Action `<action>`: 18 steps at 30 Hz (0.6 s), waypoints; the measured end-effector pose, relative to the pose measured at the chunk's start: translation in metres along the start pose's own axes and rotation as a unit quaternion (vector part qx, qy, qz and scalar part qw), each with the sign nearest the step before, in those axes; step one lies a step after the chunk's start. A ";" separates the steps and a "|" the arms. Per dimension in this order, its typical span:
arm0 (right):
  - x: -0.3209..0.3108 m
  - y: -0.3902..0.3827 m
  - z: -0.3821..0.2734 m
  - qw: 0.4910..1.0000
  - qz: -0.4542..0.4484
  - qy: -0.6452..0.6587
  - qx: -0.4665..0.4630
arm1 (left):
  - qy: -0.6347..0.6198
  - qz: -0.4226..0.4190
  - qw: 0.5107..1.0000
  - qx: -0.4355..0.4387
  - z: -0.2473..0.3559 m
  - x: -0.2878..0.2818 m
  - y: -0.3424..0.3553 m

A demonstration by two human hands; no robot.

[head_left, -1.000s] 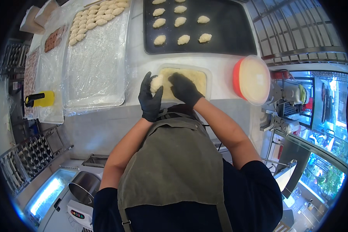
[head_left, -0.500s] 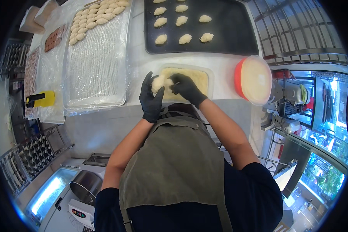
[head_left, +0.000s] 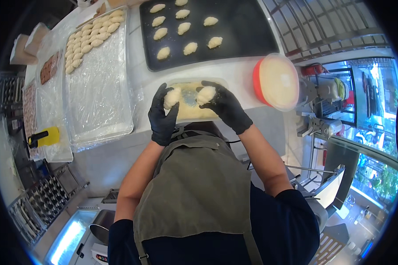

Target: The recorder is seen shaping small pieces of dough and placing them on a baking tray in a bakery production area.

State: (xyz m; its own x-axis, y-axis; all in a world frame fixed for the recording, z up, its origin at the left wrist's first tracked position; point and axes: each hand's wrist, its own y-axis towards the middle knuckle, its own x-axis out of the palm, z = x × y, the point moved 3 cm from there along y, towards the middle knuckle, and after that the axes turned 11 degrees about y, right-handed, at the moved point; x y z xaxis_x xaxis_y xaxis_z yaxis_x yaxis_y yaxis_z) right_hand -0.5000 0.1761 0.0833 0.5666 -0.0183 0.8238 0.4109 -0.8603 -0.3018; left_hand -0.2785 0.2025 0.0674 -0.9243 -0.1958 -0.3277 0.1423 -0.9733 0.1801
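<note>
In the head view, my left hand (head_left: 162,119), in a black glove, grips a pale shaped dough piece (head_left: 172,98) coated with fine crumbs. My right hand (head_left: 229,110), gloved too, grips a second coated piece (head_left: 206,94). Both are held a little apart over a shallow clear container (head_left: 194,119) of pale yellow crumbs (head_left: 185,112), whose bluish bottom shows in the middle. Behind it lies a dark baking tray (head_left: 244,33) carrying several separate pieces of the same sort, spaced in rows.
A plastic-covered perforated tray (head_left: 97,117) with rows of dough stands left, beside brown pieces (head_left: 49,70) and a yellow-and-black object (head_left: 48,136). A red tub with translucent lid (head_left: 274,79) sits right of the container, near metal racks (head_left: 314,26) beyond the counter's edge.
My right hand has come up from the crumbs holding a dough piece and moved rightward, away from my left, uncovering the container's bottom. The whole view has shifted, moving the trays leftward.
</note>
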 end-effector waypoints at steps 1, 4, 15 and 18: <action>-0.002 -0.001 0.001 1.000 -0.001 0.014 -0.005 | -0.004 -0.007 1.000 0.000 0.000 0.003 0.001; -0.005 -0.003 0.005 0.999 -0.003 0.041 -0.021 | -0.017 -0.026 1.000 0.003 -0.002 0.008 0.003; 0.005 0.006 -0.006 0.956 0.096 -0.276 0.002 | -0.028 -0.074 0.997 0.003 -0.008 -0.001 0.001; 0.018 0.024 -0.055 0.971 0.081 -0.217 -0.057 | -0.016 -0.094 0.995 0.007 -0.008 -0.006 0.003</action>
State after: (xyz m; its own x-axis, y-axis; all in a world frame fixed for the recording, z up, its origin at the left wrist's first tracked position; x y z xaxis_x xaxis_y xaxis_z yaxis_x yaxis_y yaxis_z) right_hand -0.5193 0.1270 0.1171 0.8750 0.0358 0.4828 0.2225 -0.9155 -0.3352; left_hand -0.2699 0.1998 0.0621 -0.9449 -0.0061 -0.3273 -0.0390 -0.9906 0.1311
